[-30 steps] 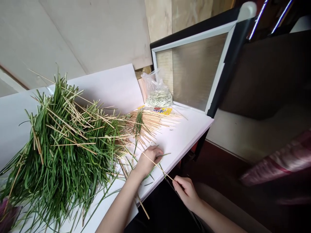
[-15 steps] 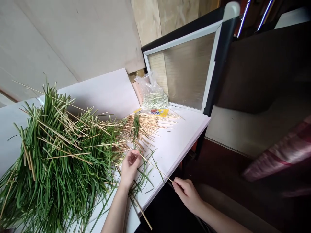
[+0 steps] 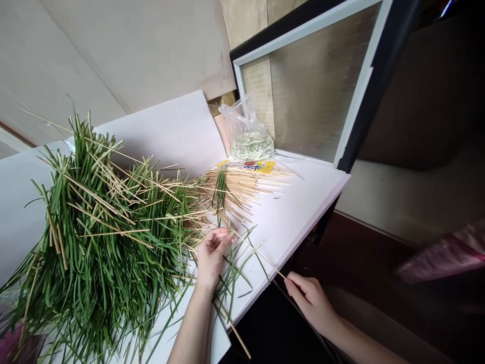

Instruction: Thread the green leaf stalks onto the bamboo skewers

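A thin wooden stick (image 3: 257, 254) runs between my hands, its near end pinched in my right hand (image 3: 310, 301) at the table's edge. My left hand (image 3: 214, 255) has its fingertips gathered around the stick's far part, close to a heap of long green grass blades mixed with wooden sticks (image 3: 102, 237). A fan of bare wooden sticks (image 3: 246, 187) lies beyond my left hand, partly under the blades. Loose green blades (image 3: 238, 283) lie below the held stick.
A clear plastic bag (image 3: 250, 136) holding pale green strips stands at the table's back, beside a yellow printed packet (image 3: 246, 166). A black-and-white framed panel (image 3: 314, 86) rises behind the white table (image 3: 299, 222). Beyond its edge is a dark floor.
My left hand has shifted along the stick, away from my right hand. The whole view has tilted and moved slightly as my head turned.
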Demonstrator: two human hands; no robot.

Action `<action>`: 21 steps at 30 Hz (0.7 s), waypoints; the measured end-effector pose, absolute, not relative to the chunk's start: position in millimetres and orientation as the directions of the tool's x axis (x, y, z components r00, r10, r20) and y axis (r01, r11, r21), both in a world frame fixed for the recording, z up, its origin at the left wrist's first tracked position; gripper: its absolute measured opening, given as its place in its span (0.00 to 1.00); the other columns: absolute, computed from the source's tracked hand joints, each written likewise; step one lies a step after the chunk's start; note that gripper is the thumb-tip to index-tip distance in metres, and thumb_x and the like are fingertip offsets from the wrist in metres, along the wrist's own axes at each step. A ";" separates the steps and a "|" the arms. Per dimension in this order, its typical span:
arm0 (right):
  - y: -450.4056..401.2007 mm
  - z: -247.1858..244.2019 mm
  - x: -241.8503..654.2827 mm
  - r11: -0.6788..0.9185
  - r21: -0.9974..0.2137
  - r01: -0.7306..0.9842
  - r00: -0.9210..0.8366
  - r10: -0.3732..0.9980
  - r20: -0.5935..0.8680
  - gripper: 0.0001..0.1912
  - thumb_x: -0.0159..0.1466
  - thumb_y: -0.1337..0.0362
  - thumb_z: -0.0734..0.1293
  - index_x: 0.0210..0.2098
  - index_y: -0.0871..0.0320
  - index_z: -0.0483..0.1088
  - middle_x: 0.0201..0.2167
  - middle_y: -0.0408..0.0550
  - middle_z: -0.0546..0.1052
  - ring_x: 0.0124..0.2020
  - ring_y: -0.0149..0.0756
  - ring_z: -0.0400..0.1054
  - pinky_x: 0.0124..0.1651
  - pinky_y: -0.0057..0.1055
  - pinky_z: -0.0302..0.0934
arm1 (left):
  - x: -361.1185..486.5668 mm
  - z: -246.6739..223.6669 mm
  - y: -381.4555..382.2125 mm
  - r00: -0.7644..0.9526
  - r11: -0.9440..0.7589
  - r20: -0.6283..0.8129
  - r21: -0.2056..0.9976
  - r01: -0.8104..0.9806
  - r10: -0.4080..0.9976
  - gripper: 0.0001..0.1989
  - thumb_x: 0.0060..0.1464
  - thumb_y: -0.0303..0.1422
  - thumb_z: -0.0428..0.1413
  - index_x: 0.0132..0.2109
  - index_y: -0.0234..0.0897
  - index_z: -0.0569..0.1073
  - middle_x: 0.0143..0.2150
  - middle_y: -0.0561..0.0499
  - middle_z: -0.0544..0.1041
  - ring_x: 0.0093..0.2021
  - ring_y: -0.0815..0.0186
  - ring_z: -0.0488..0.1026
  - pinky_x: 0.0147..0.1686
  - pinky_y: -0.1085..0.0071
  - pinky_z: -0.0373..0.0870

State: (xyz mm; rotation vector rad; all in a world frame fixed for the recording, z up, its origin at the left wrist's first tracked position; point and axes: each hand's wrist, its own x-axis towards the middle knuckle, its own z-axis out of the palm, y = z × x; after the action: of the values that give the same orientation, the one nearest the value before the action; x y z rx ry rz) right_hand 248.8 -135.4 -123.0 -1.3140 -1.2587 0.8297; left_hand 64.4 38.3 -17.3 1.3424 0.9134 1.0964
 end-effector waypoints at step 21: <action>-138.3 -120.8 249.3 0.151 -0.972 0.180 0.155 0.971 0.180 0.21 0.76 0.58 0.55 0.25 0.53 0.52 0.20 0.36 0.53 0.21 0.31 0.48 0.25 0.31 0.43 | 67.8 -17.8 35.6 0.188 -0.163 0.159 0.987 0.003 0.969 0.13 0.45 0.36 0.69 0.37 0.34 0.82 0.33 0.48 0.82 0.30 0.68 0.77 0.36 0.71 0.75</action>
State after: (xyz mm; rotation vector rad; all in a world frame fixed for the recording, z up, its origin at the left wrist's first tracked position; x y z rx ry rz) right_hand 249.3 -138.3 -120.8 -1.2785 -1.2742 0.8763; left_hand 67.8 35.6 -17.8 1.4242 1.0005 1.1739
